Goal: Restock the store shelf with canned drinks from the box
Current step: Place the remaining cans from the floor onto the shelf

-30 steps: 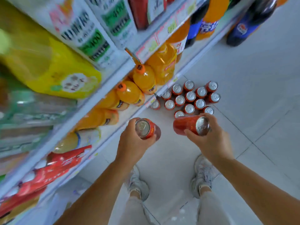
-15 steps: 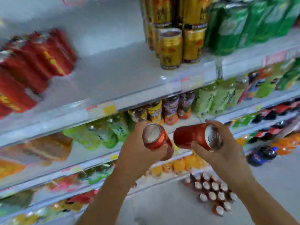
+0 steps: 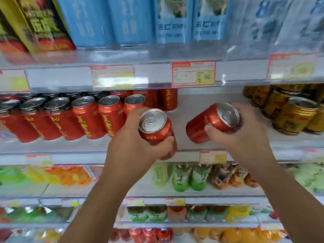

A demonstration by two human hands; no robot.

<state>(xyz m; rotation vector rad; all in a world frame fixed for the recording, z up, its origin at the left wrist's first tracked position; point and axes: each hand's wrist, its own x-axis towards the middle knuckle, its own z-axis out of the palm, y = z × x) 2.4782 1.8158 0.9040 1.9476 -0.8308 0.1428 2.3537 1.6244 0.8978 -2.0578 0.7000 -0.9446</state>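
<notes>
Cans: two red ones, one in each hand, both held up in front of the middle shelf [image 3: 284,142] and not yet set down. The box is out of view.

The left can [image 3: 154,127] sits in the left hand [image 3: 133,137] with fingers wrapped round its body and thumb across the lower front. Its silver top tips toward the camera and its base points down and away. The right can [image 3: 210,123] is in the right hand [image 3: 245,137], gripped near the top end, thumb on the near side and fingers curled over the rim. It lies almost on its side, long axis roughly left-right, base pointing left and slightly down, top to the right.

Key relation: the bare gap on the shelf lies straight behind and between the two cans. The row of red cans [image 3: 87,118] stands on the left of it and the gold cans [image 3: 294,114] on the right. The left hand is just beside the end of the red row, so it looks nearer to the slot. The right hand is closer to the gold cans.

Both forearms reach up and forward from the bottom of the frame, wrists bent back a little. My guess is that both cans need turning upright before going in, the right one much more. The picture is motion-blurred, so label text is unreadable.
</notes>
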